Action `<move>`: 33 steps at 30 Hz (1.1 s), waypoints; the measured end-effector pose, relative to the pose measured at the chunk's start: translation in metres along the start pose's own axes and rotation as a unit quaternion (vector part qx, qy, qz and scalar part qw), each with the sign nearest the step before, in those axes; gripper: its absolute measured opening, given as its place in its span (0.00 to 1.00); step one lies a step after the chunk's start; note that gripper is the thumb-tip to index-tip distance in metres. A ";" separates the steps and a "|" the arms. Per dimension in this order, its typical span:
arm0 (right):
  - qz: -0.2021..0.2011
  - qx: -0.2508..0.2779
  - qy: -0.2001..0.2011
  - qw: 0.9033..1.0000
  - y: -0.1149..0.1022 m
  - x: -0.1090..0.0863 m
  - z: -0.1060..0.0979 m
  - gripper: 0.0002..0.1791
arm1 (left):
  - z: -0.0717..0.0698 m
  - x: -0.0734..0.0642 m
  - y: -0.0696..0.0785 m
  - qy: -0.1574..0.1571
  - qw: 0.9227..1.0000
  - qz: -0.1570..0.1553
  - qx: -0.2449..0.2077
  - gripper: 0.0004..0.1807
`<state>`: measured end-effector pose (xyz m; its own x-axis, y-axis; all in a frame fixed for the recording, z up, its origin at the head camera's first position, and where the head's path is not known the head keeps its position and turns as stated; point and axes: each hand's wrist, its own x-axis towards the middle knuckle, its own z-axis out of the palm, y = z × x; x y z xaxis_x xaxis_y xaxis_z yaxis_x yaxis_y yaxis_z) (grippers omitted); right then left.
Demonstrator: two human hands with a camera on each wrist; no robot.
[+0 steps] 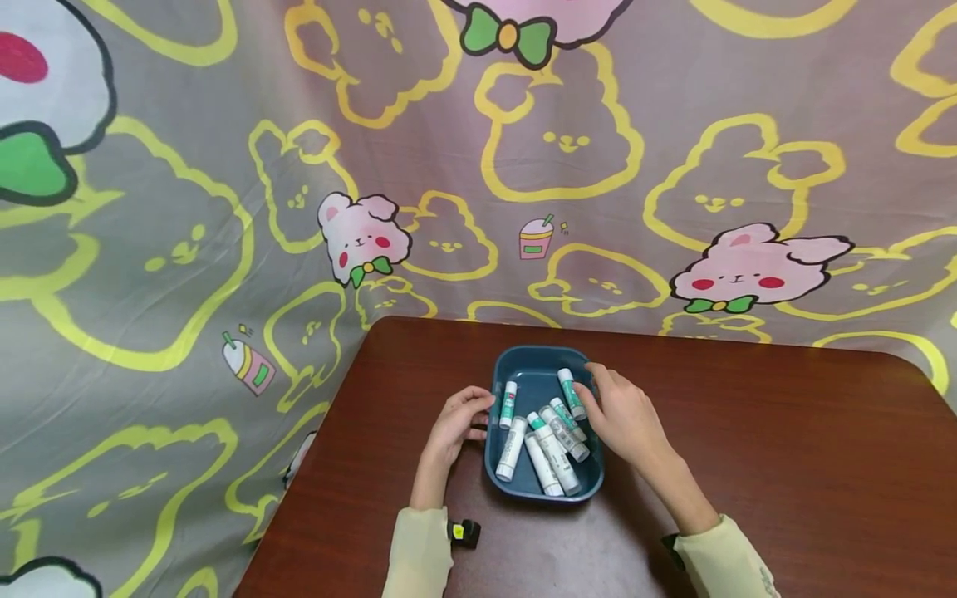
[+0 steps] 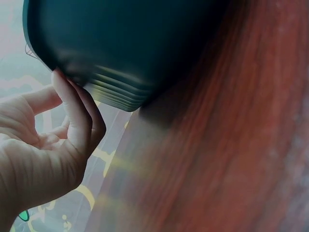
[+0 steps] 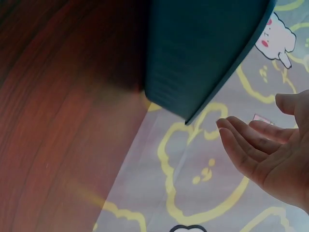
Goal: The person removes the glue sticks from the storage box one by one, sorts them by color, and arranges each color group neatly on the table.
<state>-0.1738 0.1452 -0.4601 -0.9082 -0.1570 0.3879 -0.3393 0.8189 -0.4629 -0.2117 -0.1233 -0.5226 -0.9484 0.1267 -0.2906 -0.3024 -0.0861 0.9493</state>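
A dark blue-green plastic bin (image 1: 532, 384) stands on the table and holds several white tubes with green labels, which look like glue sticks (image 1: 552, 453). At the bin's left side is my left hand (image 1: 453, 422). In the left wrist view the fingertips of that left hand (image 2: 63, 140) touch the bin's outer wall (image 2: 120, 43), fingers bent but gripping nothing. My right hand (image 1: 624, 411) is by the right rim, its thumb near one glue stick (image 1: 571, 392). The right wrist view shows this right hand (image 3: 270, 150) with loose fingers, apart from the bin (image 3: 193, 58).
The brown wooden table (image 1: 785, 448) extends well to the right of the bin. A cloth with cartoon rabbits (image 1: 561, 158) hangs behind the table and along its left. A black strap with a small box (image 1: 465, 532) sits at the left wrist.
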 end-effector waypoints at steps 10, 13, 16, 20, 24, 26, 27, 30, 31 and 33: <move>-0.006 0.017 -0.010 1.000 -0.014 0.005 0.016 0.23 | 0.001 -0.001 0.001 0.002 1.000 -0.005 0.000 0.09; -0.011 0.022 -0.010 1.000 -0.018 0.006 0.021 0.23 | 0.001 0.000 0.000 0.002 1.000 -0.008 0.000 0.09; -0.011 0.026 -0.014 1.000 -0.023 0.008 0.025 0.23 | 0.000 0.001 -0.001 0.001 1.000 -0.009 -0.001 0.09; -0.013 0.024 -0.023 0.999 -0.030 0.011 0.031 0.22 | 0.000 0.001 0.001 0.000 1.000 -0.008 -0.004 0.09; -0.019 0.017 -0.028 0.999 -0.035 0.015 0.038 0.20 | 0.000 -0.001 0.002 -0.003 1.000 -0.008 -0.010 0.07; -0.021 0.020 -0.027 0.999 -0.037 0.017 0.041 0.18 | 0.000 -0.001 0.003 -0.005 1.000 -0.008 -0.013 0.05; -0.021 0.022 -0.025 0.999 -0.039 0.017 0.043 0.18 | 0.000 -0.001 0.002 -0.007 1.000 -0.008 -0.014 0.05; -0.020 0.039 -0.020 0.999 -0.042 0.019 0.049 0.16 | 0.000 -0.001 0.002 -0.010 1.000 -0.008 -0.019 0.03; -0.018 0.045 -0.017 0.999 -0.043 0.020 0.050 0.16 | -0.001 -0.001 0.002 -0.011 1.000 -0.008 -0.019 0.03; -0.014 0.054 -0.015 0.998 -0.045 0.022 0.053 0.15 | -0.001 -0.001 0.002 -0.012 1.000 -0.007 -0.020 0.03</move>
<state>-0.1911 0.0752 -0.4730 -0.9042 -0.1969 0.3790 -0.3878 0.7502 -0.5356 -0.2118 -0.1241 -0.5204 -0.9416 0.1512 -0.3008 -0.3198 -0.1229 0.9395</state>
